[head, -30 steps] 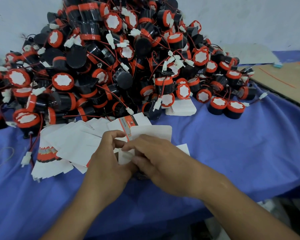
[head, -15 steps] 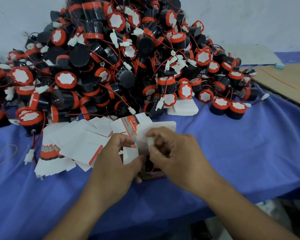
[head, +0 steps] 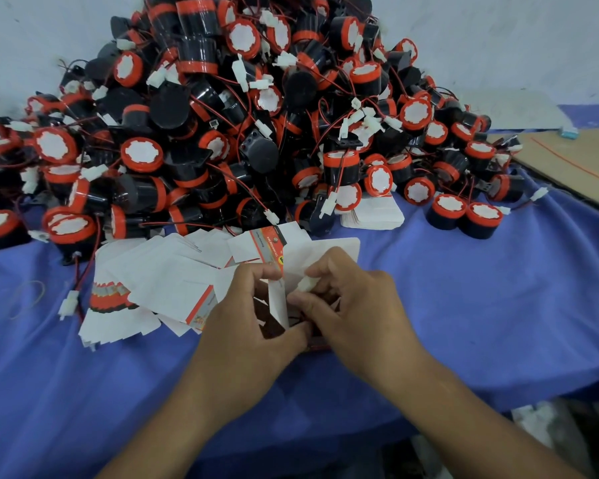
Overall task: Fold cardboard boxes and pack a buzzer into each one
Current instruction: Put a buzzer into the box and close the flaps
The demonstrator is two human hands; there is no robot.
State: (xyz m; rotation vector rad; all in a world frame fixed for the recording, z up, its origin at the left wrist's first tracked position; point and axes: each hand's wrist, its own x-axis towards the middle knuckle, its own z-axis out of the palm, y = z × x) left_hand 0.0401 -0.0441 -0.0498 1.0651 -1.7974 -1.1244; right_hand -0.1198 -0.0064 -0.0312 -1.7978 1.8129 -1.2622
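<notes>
A small white and red cardboard box (head: 278,302) stands open on the blue cloth between my hands. My left hand (head: 246,319) grips its left side and a flap. My right hand (head: 357,305) pinches a white wire connector (head: 305,284) over the box's open top. A black buzzer sits inside the box, mostly hidden by my fingers. A big heap of black and red buzzers (head: 229,119) with red wires rises behind. Flat white box blanks (head: 159,278) lie fanned out to the left.
A blue cloth (head: 498,305) covers the table; its front edge drops off at the lower right. Two lone buzzers (head: 464,216) stand at the right. A small stack of white blanks (head: 374,212) lies under the heap's edge. A brown cardboard sheet (head: 574,160) lies far right.
My right hand has lifted off the box flaps and now pinches the white connector above the open box. My left hand has shifted its grip on the box side.
</notes>
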